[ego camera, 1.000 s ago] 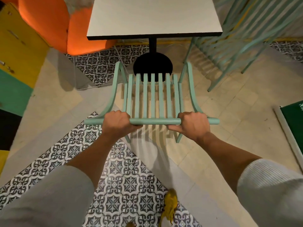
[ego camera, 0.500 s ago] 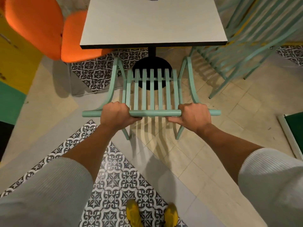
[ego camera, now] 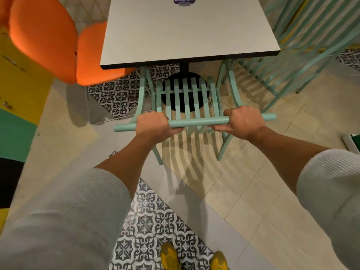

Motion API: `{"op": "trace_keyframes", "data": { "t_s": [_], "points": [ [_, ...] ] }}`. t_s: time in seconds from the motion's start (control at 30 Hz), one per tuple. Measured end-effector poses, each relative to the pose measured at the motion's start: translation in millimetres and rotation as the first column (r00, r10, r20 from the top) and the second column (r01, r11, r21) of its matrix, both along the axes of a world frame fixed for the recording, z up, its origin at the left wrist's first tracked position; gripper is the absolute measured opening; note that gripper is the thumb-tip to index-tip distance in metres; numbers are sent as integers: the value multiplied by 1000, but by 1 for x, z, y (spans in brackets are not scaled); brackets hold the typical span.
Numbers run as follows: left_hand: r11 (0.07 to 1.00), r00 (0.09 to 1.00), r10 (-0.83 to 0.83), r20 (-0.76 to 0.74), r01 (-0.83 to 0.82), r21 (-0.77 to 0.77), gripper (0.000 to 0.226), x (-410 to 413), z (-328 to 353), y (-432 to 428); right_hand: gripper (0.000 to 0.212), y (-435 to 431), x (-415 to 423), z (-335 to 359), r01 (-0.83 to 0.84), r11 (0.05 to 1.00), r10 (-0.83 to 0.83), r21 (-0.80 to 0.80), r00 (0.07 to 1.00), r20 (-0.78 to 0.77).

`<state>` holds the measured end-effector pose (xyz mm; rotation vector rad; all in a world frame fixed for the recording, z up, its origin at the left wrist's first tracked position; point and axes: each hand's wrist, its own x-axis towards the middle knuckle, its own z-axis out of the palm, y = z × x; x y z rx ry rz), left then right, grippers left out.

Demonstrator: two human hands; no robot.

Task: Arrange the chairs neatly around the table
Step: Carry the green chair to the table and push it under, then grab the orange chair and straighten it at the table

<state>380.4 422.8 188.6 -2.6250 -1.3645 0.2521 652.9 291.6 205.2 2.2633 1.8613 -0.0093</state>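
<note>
Left hand (ego camera: 153, 124) and right hand (ego camera: 242, 121) clamped over the top rail of the mint slatted chair (ego camera: 188, 102), apart, one toward each end of the rail, knuckles up, fingertips hidden beneath it. Pale ribbed sleeves (ego camera: 64, 217) pushed up the forearms, cut off by the lower edge. Chair directly in front of the table (ego camera: 187, 30), front of the seat and armrest tips tucked under the near edge and out of sight. Black round pedestal base (ego camera: 183, 106) glimpsed through the slats below the table. Dark round sticker (ego camera: 184, 0) at the table's far end, clipped by the top edge, lettering only partly legible. Orange padded chair (ego camera: 58, 39) left of the table, seat just under its corner. Second mint chair (ego camera: 303, 49) right of the table, blurred, cropped. Beige tiles and patterned black-and-white tiles (ego camera: 152, 227) on the floor on the near side of the table; yellow shoes (ego camera: 170, 257) there, cut off.
</note>
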Motion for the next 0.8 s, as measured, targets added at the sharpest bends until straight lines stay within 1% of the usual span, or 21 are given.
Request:
{"op": "trace_keyframes", "data": {
  "t_s": [0.07, 0.1, 0.17, 0.27, 0.33, 0.4, 0.47, 0.53, 0.6, 0.7, 0.8],
  "points": [
    [985, 996, 88, 15, -85, -151, 82, 3, 9, -2, 70, -1, -9, 13, 66, 995, -69, -78, 997, -40],
    [973, 993, 117, 24, -110, -201, 77, 0, 16, -5, 65, -3, -17, 21, 116, 987, -122, -107, 991, -49],
    [962, 994, 92, 52, -75, -264, 70, -13, 28, -17, 61, -10, -37, 37, 189, 968, -199, -163, 979, -43],
    [939, 994, 25, 110, 15, -343, 75, -58, 60, -36, 61, -22, -75, 71, 184, 957, -207, -226, 975, -84],
    [934, 993, 51, 106, -10, -358, 74, -95, 89, -45, 58, -25, -105, 102, 160, 954, -205, -255, 966, -161],
    [940, 990, 98, 105, -58, -336, 71, -135, 121, -54, 54, -24, -141, 136, 86, 957, -149, -278, 966, -213],
    [944, 981, 145, 131, -97, -317, 72, -176, 153, -66, 56, -21, -180, 167, -21, 960, -51, -278, 968, -247],
    [948, 970, 185, 158, -133, -290, 76, -222, 182, -81, 65, -14, -226, 195, -117, 963, 51, -243, 964, -261],
    [946, 965, 209, 160, -158, -282, 79, -256, 196, -93, 75, -4, -262, 216, -189, 957, 127, -222, 956, -264],
    [935, 954, 266, 137, -221, -276, 81, -315, 206, -107, 91, 17, -320, 236, -276, 941, 219, -196, 938, -270],
    [916, 935, 337, 114, -298, -268, 82, -368, 217, -106, 102, 42, -365, 251, -356, 917, 304, -179, 916, -262]
  ]
}}
